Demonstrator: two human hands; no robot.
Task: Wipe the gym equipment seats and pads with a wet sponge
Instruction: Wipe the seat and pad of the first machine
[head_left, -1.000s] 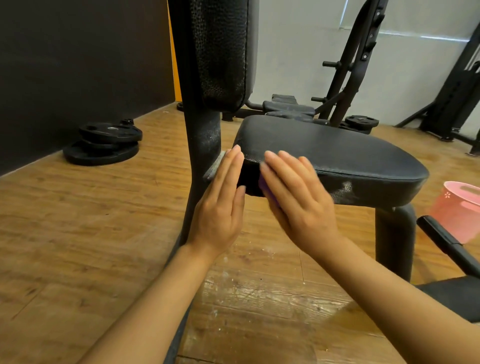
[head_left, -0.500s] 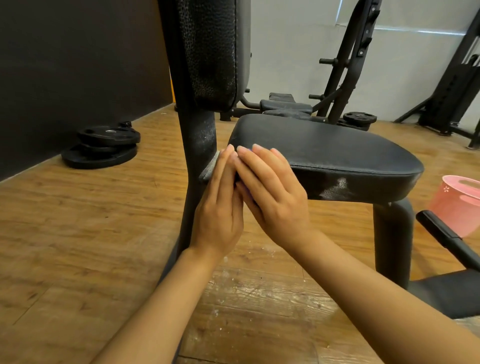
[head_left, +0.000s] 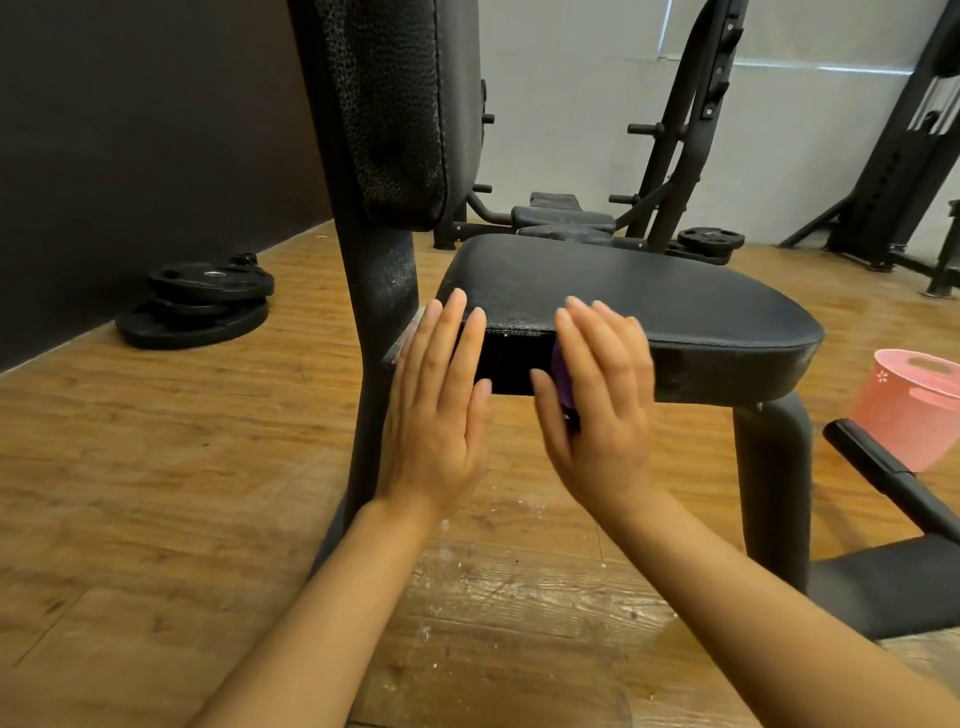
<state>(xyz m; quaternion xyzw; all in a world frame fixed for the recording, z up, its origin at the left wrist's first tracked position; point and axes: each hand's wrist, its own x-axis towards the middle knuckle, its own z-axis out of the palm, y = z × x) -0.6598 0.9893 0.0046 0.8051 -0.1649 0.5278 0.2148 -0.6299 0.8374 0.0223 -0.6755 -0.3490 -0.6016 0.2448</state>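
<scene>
Seat pad (head_left: 623, 291), black, centre frame, on a dark frame over wood plank floor (head_left: 130, 493); weight plates (head_left: 200, 306) at left by the dark wall, pink bucket (head_left: 906, 410) at right edge. Hands now parted; 0.5 s ago they touched. Left hand (head_left: 436, 410) flat, fingers straight, on the pad's side. Right hand (head_left: 597, 405), fingers straight, presses purple sponge (head_left: 562, 375) against that side.

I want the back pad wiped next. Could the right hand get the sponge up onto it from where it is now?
Probably yes. The right hand presses the purple sponge flat against the seat's side edge, and the back pad hangs just above to the left, with nothing between them.
</scene>
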